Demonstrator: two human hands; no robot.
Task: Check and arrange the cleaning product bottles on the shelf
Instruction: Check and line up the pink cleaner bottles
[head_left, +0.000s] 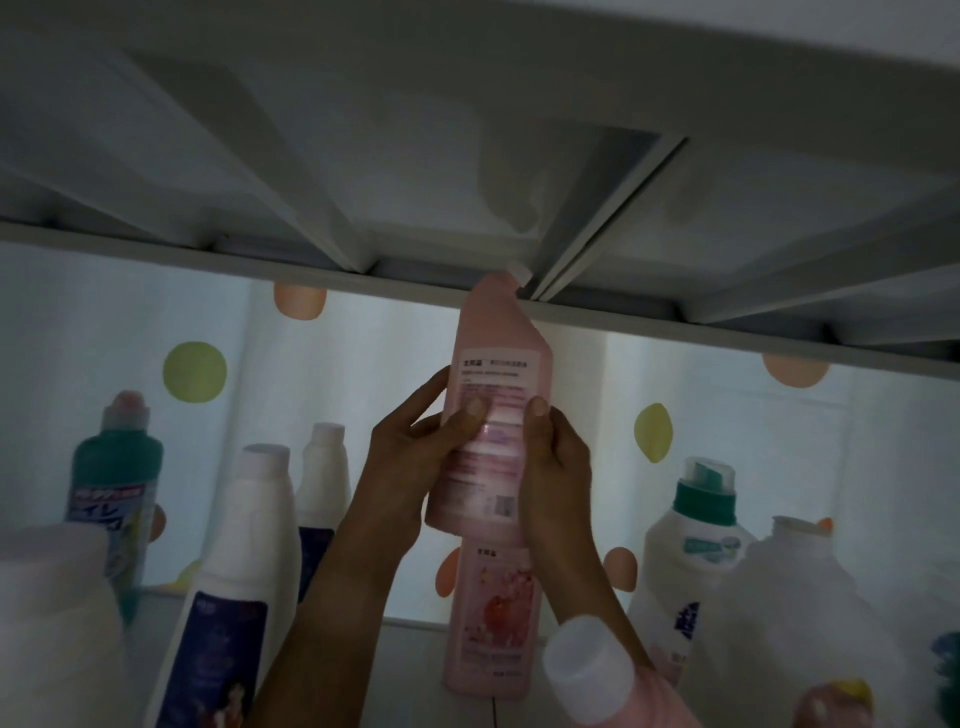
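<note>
up high, i have the pink bottle (491, 415) raised at twelve o'clock, its cap touching the shelf rail (208, 254); my left hand (415, 447) grasps its nine o'clock side, my right hand (556, 457) its three o'clock side, thumbs on the label. a second pink bottle (493, 618) stands below at six.

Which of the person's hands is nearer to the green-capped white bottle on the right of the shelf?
Right. The right hand grips the raised pink bottle on the side facing the green-capped white bottle; the left hand grips the pink bottle's far side.
</note>
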